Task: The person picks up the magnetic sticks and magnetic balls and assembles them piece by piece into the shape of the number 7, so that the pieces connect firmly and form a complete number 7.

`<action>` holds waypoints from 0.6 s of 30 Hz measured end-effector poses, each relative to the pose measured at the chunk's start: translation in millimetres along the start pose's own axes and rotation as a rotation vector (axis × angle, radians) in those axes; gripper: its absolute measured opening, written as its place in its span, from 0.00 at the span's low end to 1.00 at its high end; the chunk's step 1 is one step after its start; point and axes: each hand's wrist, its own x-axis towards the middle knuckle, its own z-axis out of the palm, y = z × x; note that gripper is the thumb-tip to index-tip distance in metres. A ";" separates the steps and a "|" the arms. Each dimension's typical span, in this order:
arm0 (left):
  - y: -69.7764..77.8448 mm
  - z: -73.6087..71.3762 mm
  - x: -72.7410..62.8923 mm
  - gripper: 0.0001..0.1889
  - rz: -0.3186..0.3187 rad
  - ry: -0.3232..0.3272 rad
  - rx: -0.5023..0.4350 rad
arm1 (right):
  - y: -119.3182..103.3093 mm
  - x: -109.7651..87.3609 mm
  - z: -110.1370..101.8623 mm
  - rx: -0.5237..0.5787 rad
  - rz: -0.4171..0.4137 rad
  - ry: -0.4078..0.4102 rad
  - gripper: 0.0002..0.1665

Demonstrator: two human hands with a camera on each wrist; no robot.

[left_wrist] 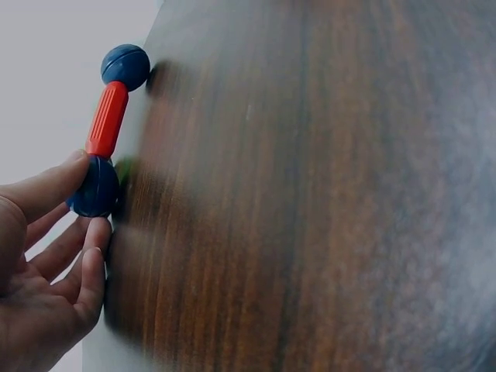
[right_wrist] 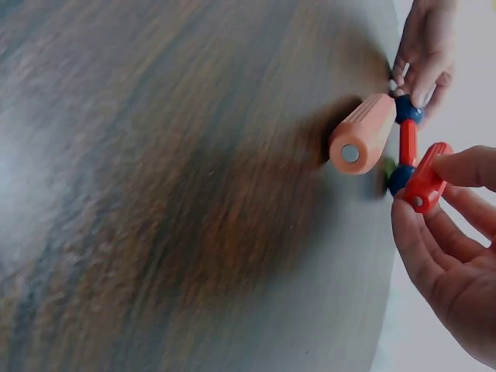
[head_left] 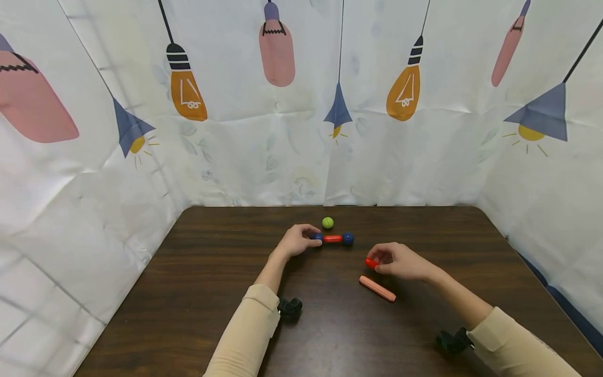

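Note:
My left hand (head_left: pixel 294 241) pinches the near blue ball (left_wrist: pixel 96 190) between thumb and fingers. That ball joins a short red rod (left_wrist: pixel 108 120), whose other end carries a second blue ball (head_left: pixel 348 239). To the right, my right hand (head_left: pixel 400 261) holds another short red rod (right_wrist: pixel 428 178) between thumb and fingertips, with a silvery disc showing in its end. In the head view this rod is right of the joined piece and somewhat nearer me. Below the right hand lies a longer salmon-coloured rod (head_left: pixel 377 289), also with a silvery disc (right_wrist: pixel 350 153) at one end.
A small green ball (head_left: pixel 327 222) sits just behind the joined piece. Everything is on a dark wood-grain table (head_left: pixel 188 293), with a white printed curtain (head_left: pixel 226 152) along its back and sides. Dark wrist cameras (head_left: pixel 290 308) hang by both sleeves.

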 end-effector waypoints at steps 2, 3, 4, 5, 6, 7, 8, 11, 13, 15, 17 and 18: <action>-0.1 0.1 0.8 0.17 0.002 0.001 0.002 | -1.2 1.8 0.4 0.000 -0.006 0.000 0.13; 0.1 0.0 0.9 0.17 0.002 0.002 0.003 | -1.7 2.7 0.8 -0.002 -0.009 0.000 0.13; -0.2 0.1 1.1 0.17 0.002 0.002 0.004 | -2.3 3.5 1.2 0.000 -0.013 -0.001 0.13; 0.0 0.2 1.1 0.17 0.000 0.002 0.004 | -3.0 4.3 1.7 -0.003 -0.015 -0.001 0.13; 0.2 0.2 1.0 0.17 -0.002 0.002 0.004 | -3.8 4.9 2.0 0.000 -0.025 -0.002 0.13; -0.2 0.4 1.6 0.17 -0.003 0.003 0.004 | -4.6 5.7 2.5 0.005 -0.028 -0.004 0.13; -0.4 0.5 1.8 0.17 -0.003 0.002 0.005 | -5.5 6.2 2.8 0.008 -0.035 -0.007 0.13; -0.7 0.7 2.3 0.17 -0.004 0.004 0.008 | -8.8 8.4 3.9 0.017 -0.054 -0.018 0.13; -0.9 0.7 2.5 0.16 -0.005 0.005 0.009 | -11.0 10.1 4.9 0.023 -0.057 -0.026 0.13; -0.8 0.6 2.2 0.17 -0.006 0.005 0.010 | -12.9 12.1 5.8 0.026 -0.067 -0.033 0.13; -0.6 0.2 1.6 0.17 -0.005 0.004 0.010 | -15.0 14.4 7.0 0.033 -0.070 -0.036 0.13; -0.5 -0.1 1.2 0.17 -0.004 0.004 0.010 | -15.6 15.8 7.7 0.039 -0.073 -0.039 0.13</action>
